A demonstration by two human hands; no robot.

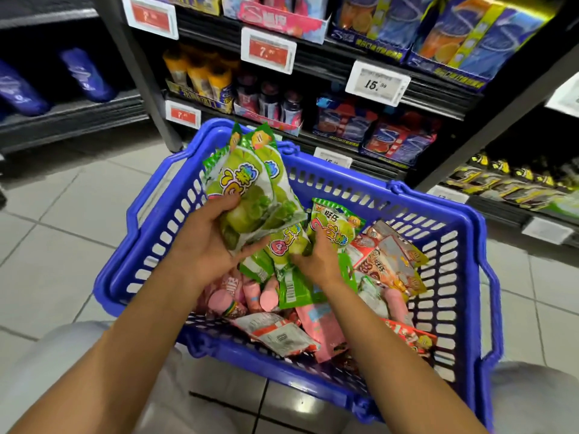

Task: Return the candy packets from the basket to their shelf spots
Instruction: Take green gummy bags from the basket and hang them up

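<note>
- Two bare forearms, no sleeves in view up to frame edge.
- Left hand (pixel 206 242) and right hand (pixel 316 261) bare: no gloves, rings, watch or wristband visible.
- Fingers (pixel 225 203) bare, nails short as far as visible.
- Light grey trousers (pixel 62 364) over both knees, plain fabric, no pattern or markings; right knee only partly in frame.

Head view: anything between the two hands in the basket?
Yes: a green candy packet lies between left hand and right hand, above pink packets; seen in the head view.
</note>
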